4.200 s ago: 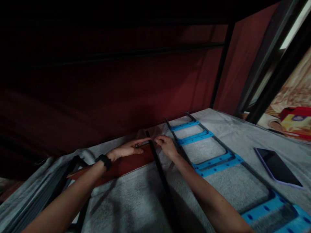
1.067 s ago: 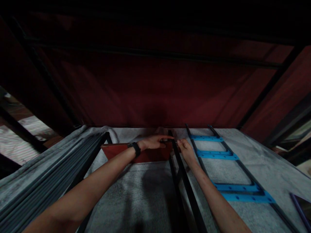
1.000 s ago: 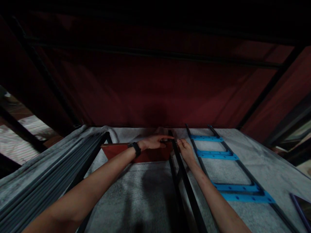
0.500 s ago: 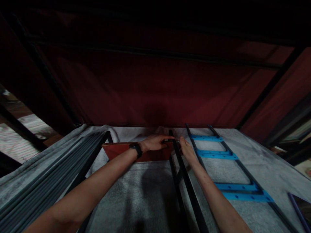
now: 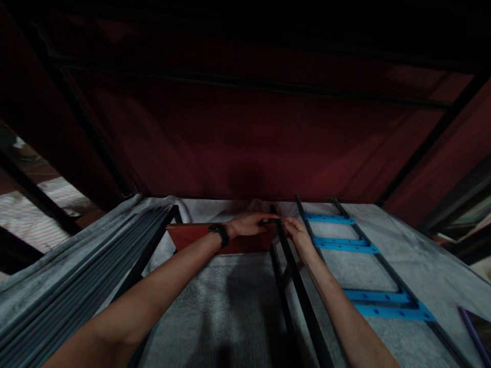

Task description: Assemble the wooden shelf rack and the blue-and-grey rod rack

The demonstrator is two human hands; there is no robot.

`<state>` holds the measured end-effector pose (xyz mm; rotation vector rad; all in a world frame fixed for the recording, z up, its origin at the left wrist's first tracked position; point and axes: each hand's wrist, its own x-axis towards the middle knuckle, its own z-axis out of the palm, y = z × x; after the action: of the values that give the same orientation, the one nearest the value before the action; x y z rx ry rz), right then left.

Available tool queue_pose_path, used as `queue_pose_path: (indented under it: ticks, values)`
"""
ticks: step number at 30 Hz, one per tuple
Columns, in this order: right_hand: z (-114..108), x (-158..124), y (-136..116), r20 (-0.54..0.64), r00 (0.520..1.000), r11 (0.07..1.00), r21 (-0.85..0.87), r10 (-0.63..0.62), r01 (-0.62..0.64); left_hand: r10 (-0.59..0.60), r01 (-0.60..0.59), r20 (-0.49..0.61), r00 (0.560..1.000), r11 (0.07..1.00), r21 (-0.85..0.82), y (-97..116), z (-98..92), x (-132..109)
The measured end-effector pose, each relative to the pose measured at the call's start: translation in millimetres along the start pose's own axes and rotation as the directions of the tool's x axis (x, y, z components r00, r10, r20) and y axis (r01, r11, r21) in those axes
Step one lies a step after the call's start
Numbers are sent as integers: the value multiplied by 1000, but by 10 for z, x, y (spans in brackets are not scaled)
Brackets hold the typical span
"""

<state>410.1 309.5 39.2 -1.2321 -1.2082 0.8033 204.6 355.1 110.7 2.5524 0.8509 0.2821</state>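
A reddish-brown board (image 5: 194, 241) spans between two black metal side frames, its right end meeting the near-centre frame (image 5: 303, 294). My left hand (image 5: 249, 225), with a dark watch on its wrist, is closed over the board's top edge near that end. Its fingertips reach the black bar. On the bar's other side is my right hand (image 5: 298, 234), fingers pinched together against the bar at the same height. Whatever sits between those fingers is too small and dark to make out.
Right of my right arm lie dark rails with blue crosspieces (image 5: 345, 246). Several grey tubes (image 5: 95, 276) run along the left side frame. A grey blanket (image 5: 215, 306) covers the surface, a dark red fabric wall (image 5: 245, 148) rises behind, and a purple-edged object (image 5: 473, 332) lies lower right.
The view has shifted slightly, so the scene sits a little further right. My right fingers have drawn closer together at the bar; my left hand stays at the board's end.
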Motion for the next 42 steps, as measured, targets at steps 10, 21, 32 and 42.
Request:
queue_pose_path:
  ticks: [10,21,32,42]
  values:
    - [-31,32,9,19,999,993,-116,37,-35,2,-2,-4,1000,1000,9,10,-8,-13]
    - [20,-8,-26,-10,1000,995,-94,9,-10,-32,33,-32,999,999,40,51,-13,-28]
    - [25,40,-45,3,1000,993,-115,-6,7,-61,62,-44,997,997,36,38,-7,-13]
    - [36,41,-59,0,998,992,-109,66,-65,-47,51,-69,996,997,55,45,-6,-13]
